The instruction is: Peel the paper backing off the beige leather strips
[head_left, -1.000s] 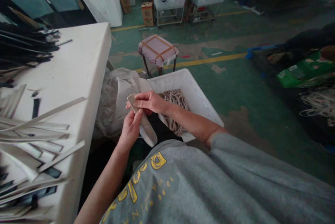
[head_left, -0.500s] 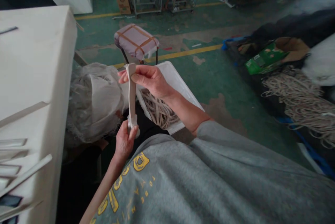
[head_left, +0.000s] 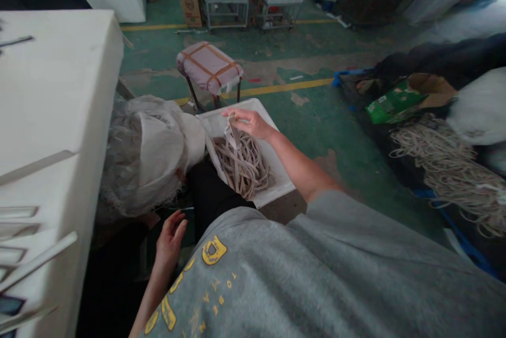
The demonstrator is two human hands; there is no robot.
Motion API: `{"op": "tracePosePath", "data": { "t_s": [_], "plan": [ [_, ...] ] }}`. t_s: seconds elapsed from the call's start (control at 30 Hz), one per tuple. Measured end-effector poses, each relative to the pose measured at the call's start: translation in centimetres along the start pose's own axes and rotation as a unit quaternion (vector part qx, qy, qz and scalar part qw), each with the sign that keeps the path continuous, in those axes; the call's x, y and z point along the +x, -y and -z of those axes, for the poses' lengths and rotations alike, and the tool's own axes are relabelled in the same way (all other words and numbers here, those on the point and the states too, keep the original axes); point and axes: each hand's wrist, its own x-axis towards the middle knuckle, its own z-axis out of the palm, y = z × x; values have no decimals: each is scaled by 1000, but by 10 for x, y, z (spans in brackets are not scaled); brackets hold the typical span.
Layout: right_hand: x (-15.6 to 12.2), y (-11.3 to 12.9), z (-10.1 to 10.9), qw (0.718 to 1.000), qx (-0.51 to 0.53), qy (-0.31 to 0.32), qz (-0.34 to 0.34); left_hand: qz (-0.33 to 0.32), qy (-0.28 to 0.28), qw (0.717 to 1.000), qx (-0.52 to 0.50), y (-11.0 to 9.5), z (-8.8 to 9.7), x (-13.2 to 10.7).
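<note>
My right hand reaches over a white plastic bin and pinches the top of a beige flat strap that hangs down onto the pile of beige straps inside. My left hand hangs low beside my lap with fingers loosely spread and nothing in it. I wear a grey shirt with yellow lettering.
A white table with flat strips stands at the left. A clear bag of white material sits between table and bin. A taped stool stands behind the bin. Cord piles and boxes lie at the right, white carts at the back.
Both hands held the strap stretched upright. The left hand has let go and dropped toward my lap, and the right hand has carried the strap out over the bin.
</note>
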Motion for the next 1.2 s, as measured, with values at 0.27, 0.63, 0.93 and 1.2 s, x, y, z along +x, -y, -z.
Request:
{"op": "tracePosePath", "data": {
  "t_s": [0.27,0.63,0.93,1.2],
  "plan": [
    [-34,-99,-34,998,-43,44,-25,14,-54,992,-114,-32,-6,-1],
    [32,-34,-145,992,20,127,-5,-92,-167,968,-164,-72,43,-19],
    [108,56,-220,971,51,211,103,-134,-400,904,-68,-61,115,-102],
    [125,115,-291,955,56,223,189,-82,-504,859,-28,-26,149,-144]
  ]
}}
